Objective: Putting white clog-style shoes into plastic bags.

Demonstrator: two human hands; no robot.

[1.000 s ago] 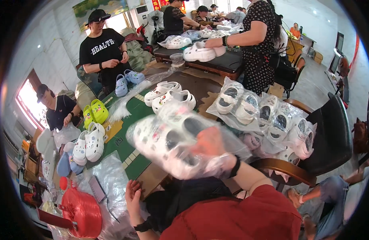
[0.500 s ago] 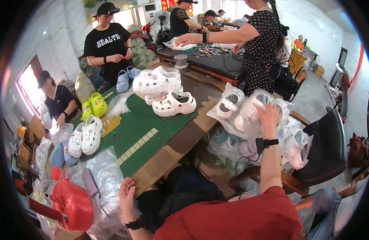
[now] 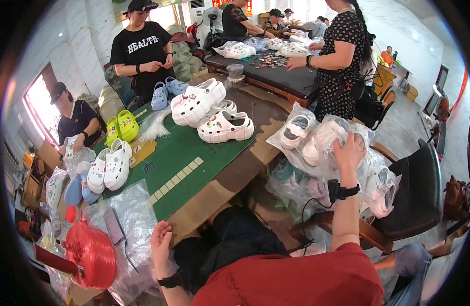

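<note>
Pressing bagged white clogs [image 3: 316, 135] (clear plastic) piled on a chair [image 3: 418, 199], right hand [image 3: 348, 150] spread; left hand [image 3: 161, 245] open, empty.

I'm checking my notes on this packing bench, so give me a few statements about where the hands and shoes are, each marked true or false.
1. The right hand rests on a pile of white clogs in clear plastic bags. True.
2. The left hand holds a yellow-green clog. False: it lies open on the clear plastic sheet at the table edge; the yellow-green clogs sit far off.
3. The bagged pile sits on a dark chair. True.
4. The green mat is bare. False: white clogs stand on it.
5. A red plastic bag lies near the left hand. True.
</note>
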